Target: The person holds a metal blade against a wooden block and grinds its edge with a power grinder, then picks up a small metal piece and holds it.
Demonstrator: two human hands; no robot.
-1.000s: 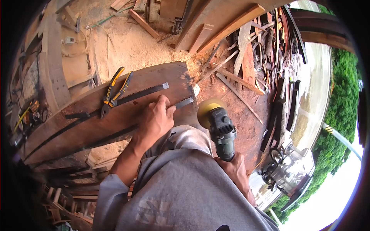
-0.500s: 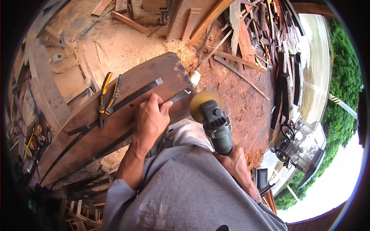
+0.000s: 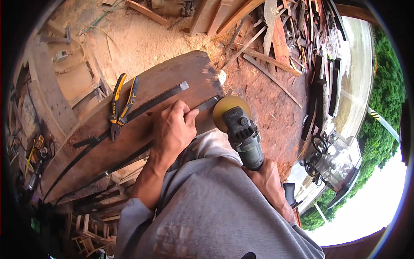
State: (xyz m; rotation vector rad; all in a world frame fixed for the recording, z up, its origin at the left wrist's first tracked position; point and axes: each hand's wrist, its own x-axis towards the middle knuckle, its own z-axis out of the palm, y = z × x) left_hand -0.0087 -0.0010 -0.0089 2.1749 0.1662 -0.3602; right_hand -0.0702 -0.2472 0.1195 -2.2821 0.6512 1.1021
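My left hand [image 3: 174, 129] pinches a dark metal saw blade [image 3: 207, 104] against a wide wooden board [image 3: 181, 69]. The blade's end sticks out past my fingers toward the right edge of the board. My right hand [image 3: 267, 181] is wrapped round the rear of an angle grinder [image 3: 248, 144]. Its yellowish disc [image 3: 228, 110] is beside the blade's end; whether they touch I cannot tell. A second toothed strip [image 3: 159, 99] lies along the board, with yellow and black pliers [image 3: 120, 108] resting across it.
Scrap wood [image 3: 297, 39] is heaped at the upper right. A parked motorcycle [image 3: 330, 159] stands outside on the right. Planks and frames [image 3: 47, 86] are on the left, with sawdust [image 3: 151, 41] on the ground beyond the board.
The view has shifted slightly, so the board and scrap wood sit a little higher and further right. Both hands keep their holds; the blade's end now appears closer to the disc.
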